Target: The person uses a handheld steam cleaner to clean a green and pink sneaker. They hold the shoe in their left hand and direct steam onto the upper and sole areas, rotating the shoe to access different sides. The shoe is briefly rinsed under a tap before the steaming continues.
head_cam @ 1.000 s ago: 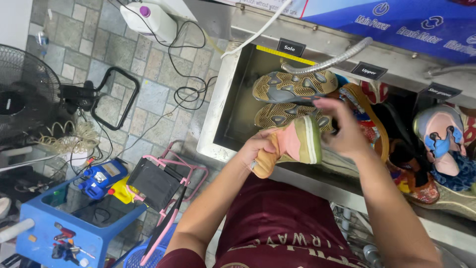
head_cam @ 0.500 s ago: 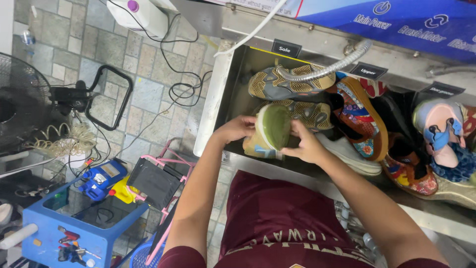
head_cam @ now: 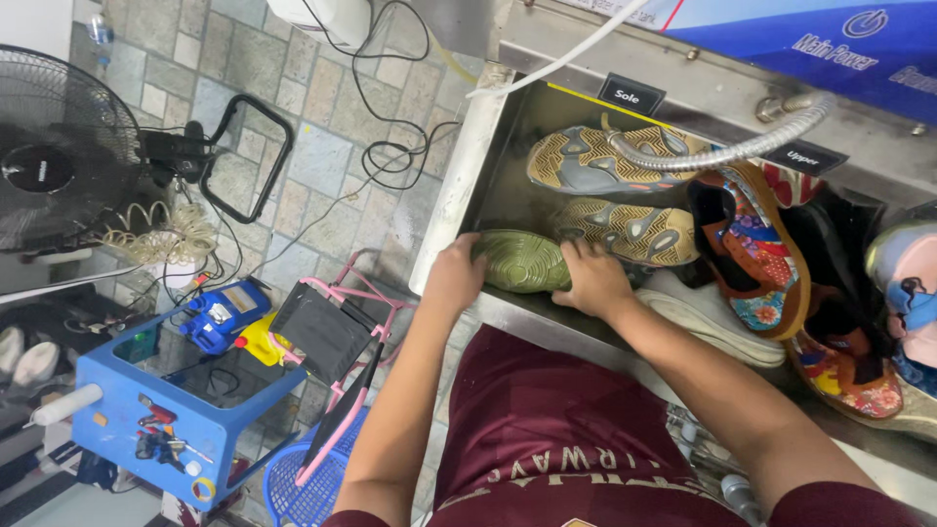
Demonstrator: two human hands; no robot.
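Stood at the steel tub [head_cam: 459,210], crowded with shoes. Pressed a green-soled shoe [head_cam: 522,262] sole-up into the tub's near-left corner, just beside two yellow-soled shoes [head_cam: 625,229]. Clasped its heel end with the left hand [head_cam: 456,276], fingers closed on it; gripped the toe end with the right hand [head_cam: 592,281], likewise wrapped. Best, judging by this, kept level, gripped from both ends, clear of the hose [head_cam: 722,151] behind.
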